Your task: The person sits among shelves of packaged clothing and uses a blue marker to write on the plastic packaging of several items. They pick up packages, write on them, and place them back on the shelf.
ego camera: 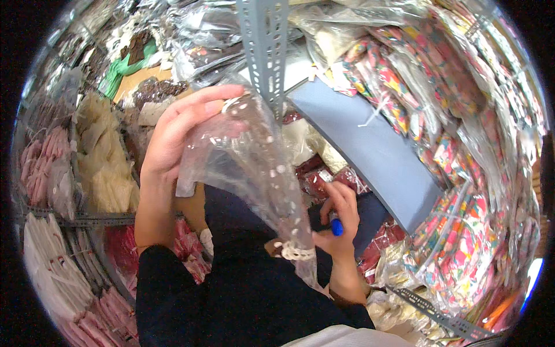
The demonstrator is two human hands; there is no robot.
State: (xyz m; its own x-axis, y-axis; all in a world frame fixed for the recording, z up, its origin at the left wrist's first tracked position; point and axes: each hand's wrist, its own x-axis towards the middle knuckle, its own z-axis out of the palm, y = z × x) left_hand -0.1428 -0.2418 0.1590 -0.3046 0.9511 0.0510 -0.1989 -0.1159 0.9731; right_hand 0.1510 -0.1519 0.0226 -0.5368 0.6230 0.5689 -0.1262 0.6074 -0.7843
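A clear plastic bag point(243, 160) hangs in front of my body, pinched near its top by my left hand point(182, 123). Inside or behind the film runs a strip of brownish material with pale dots; blur hides what it is. Cream lace trim point(299, 251) shows at the bag's lower end. My right hand point(342, 212) is curled around a pen or marker, whose blue end point(337, 227) sticks out. This hand is beside the lower part of the bag; whether the two touch, I cannot tell. Behind its fingers lie dark red bagged goods point(318, 180).
A perforated grey metal post point(264, 52) stands straight ahead. Right of it is a blue-grey shelf panel point(364, 147). Bagged floral fabric point(459, 243) fills the right side. Bundled beige fabric point(106, 160) and white bundles point(56, 264) sit on the left shelves.
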